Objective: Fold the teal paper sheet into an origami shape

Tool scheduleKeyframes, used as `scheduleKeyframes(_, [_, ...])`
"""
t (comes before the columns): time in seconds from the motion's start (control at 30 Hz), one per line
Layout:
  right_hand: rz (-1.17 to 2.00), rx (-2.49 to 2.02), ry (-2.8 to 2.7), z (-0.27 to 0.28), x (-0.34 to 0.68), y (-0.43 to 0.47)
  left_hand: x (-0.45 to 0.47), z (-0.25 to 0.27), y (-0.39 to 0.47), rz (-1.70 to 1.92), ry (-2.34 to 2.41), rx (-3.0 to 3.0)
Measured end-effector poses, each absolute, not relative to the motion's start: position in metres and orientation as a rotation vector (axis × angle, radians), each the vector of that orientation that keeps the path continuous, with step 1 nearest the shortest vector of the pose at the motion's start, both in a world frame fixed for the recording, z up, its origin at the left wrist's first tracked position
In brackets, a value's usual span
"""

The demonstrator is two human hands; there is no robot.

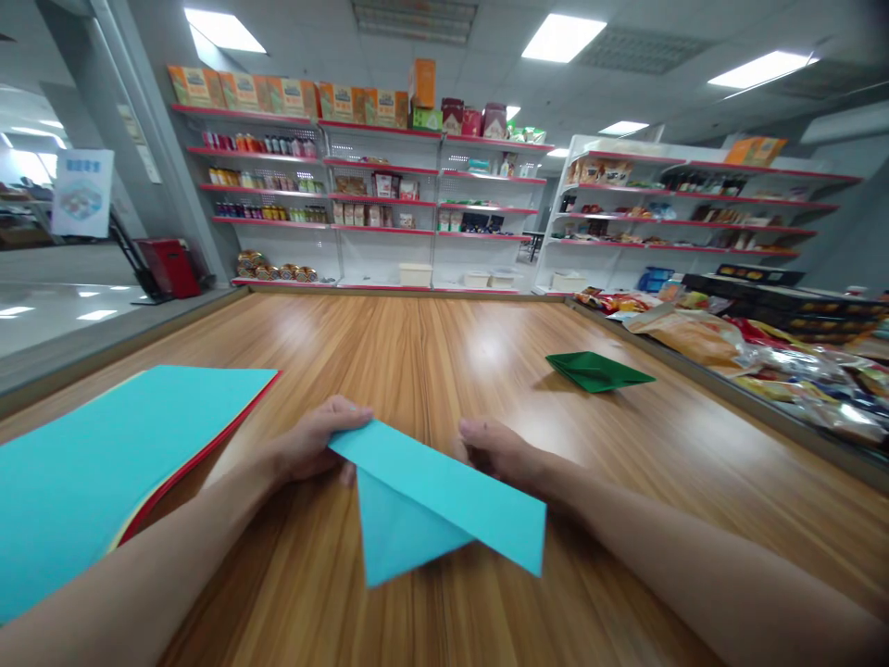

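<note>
On left of brown wood-grain table, flat stack of turquoise, cream and red paper sheets. Over table's near middle, pinches with left hand one corner of folded turquoise paper. There too, holds right hand half curled behind paper; cannot tell whether touching. On table's right, folded dark-green paper. Beyond table's right edge, shiny plastic packets.

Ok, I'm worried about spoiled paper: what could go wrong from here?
The left hand pinches the folded blue paper near one end, while the right hand does not visibly grip it, so the other end might sag or the fold might loosen.

The left forearm passes over or close beside the stack of coloured sheets; a sideways sweep could shift them.
</note>
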State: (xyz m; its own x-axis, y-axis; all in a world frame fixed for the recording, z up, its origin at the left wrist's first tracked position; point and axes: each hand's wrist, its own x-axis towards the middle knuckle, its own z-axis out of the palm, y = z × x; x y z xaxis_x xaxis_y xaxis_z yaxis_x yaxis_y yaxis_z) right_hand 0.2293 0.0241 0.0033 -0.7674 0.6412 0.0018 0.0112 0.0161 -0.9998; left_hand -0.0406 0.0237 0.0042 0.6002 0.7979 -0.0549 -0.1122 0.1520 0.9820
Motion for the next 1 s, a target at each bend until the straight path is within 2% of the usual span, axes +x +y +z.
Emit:
scheduleKeyframes(0.13, [1.811, -0.741, -2.134, 0.011, 0.229, 0.018, -0.008, 0.002, 0.015, 0.553, 0.640, 1.298])
scheduleKeyframes(0.3, [1.814, -0.821, -2.061, 0.009, 0.225, 0.015, 0.005, 0.002, 0.012, 0.775, 0.699, 1.145])
scheduleKeyframes(0.57, [1.672, -0.757, -2.231, 0.014, 0.226, 0.016, 0.010, 0.001, 0.017, 0.872, 0.831, 1.023])
scheduleKeyframes(0.67, [1.654, -0.847, -2.222, 0.018, 0.225, 0.016, 0.011, 0.007, 0.017, 1.040, 1.035, 1.354])
scheduleKeyframes(0.77, [1.524, -0.912, -2.274, 0.018, 0.221, 0.014, 0.018, 0.020, 0.008, 1.374, 1.313, 2.018])
scheduleKeyframes(0.8, [1.478, -0.911, -2.292, 0.016, 0.219, 0.013, 0.022, 0.023, 0.003, 1.369, 1.328, 2.252])
scheduleKeyframes(0.87, [1.422, -0.858, -2.311, 0.014, 0.215, 0.011, 0.031, 0.026, -0.007, 1.115, 1.214, 2.630])
scheduleKeyframes(1.0, [1.413, -0.678, -2.343, 0.012, 0.212, 0.008, 0.044, 0.019, -0.016, 0.949, 1.124, 2.752])
